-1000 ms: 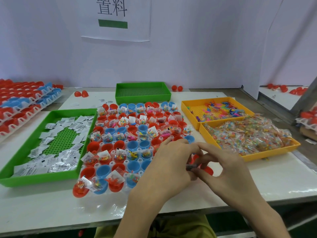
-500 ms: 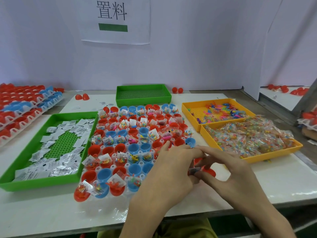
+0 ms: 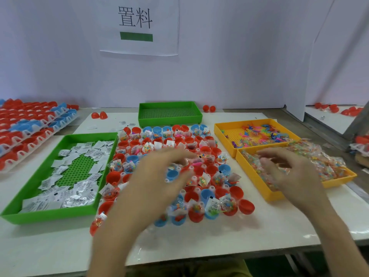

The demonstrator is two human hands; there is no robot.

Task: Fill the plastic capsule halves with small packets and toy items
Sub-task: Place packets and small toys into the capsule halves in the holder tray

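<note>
As the hands part: half a second ago I saw both pinching one small item together at the near right edge of the capsules; now they are well apart, and my view has tipped lower.
Left hand (image 3: 159, 176): motion-blurred above the middle of the red and blue plastic capsule halves (image 3: 224, 169), fingers loose and spread, gripping nothing I can see.
Right hand (image 3: 289, 172): also blurred, now over the near yellow plastic tray (image 3: 337, 182), thumb and fingers apart in a slack curve. I cannot tell whether it touches the clear packets of coloured beads (image 3: 327, 166) beneath.
Capsule halves: unmoved, mouths up in rows on the white worktop (image 3: 199, 242), between the trays. Many hold bead packets or white slips.
Red capsule half (image 3: 246, 206): at the near right corner, where the hands met earlier, now uncovered.
Left side: large green plastic tray (image 3: 50, 214) holding white paper packets (image 3: 75, 198), as before.
Far right: second yellow tray (image 3: 217, 128) with small coloured toy figures (image 3: 257, 132).
</note>
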